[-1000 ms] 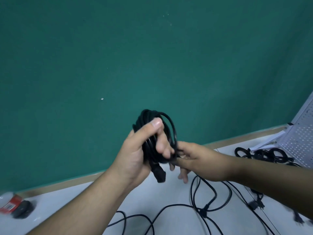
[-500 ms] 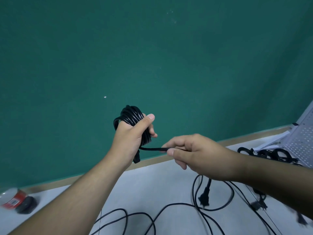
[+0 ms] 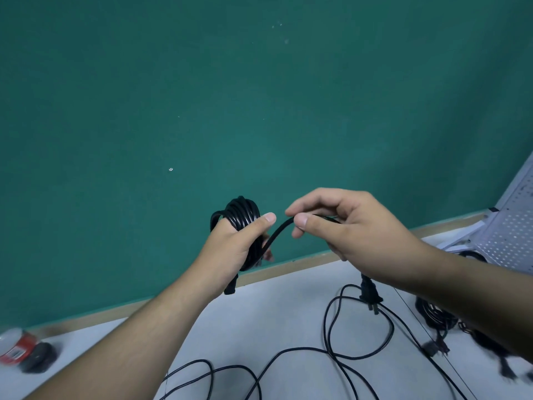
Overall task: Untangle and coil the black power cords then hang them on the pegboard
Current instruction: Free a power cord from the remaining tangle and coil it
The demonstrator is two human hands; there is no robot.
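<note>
Wall: a plain green wall (image 3: 259,96) fills the upper view behind both hands.
Worktop: a pale grey worktop (image 3: 274,319) runs along the bottom, and a wooden strip (image 3: 302,262) marks where it meets the wall.
Cords: thin black cords (image 3: 331,353) lie in crossing loops on the worktop, below and between the forearms.
Pegboard: a white pegboard (image 3: 513,235) leans at the far right, cut off by the frame edge.
Pile: a dark pile (image 3: 432,313) of cord lies near the pegboard's foot, partly hidden by the right forearm.
Object: a blurred red and black object (image 3: 17,347) sits at the far left; I cannot tell what it is.
Coil: the black coil (image 3: 242,210) is held in the air before the wall, and one connector end hangs under the left palm.
Left hand: the left hand (image 3: 239,243) wraps its fingers round the coil with the thumb laid across the strands, so its grip is closed on the coil.
Right hand: the right hand (image 3: 354,226) is raised just beside the left, back toward the camera, and its grip pinches the tail between thumb and forefinger.
Tail: the tail (image 3: 277,232) arcs from the coil up to the right fingertips.
Plug: a plug (image 3: 369,293) shows under the right wrist with its pins pointing down.
</note>
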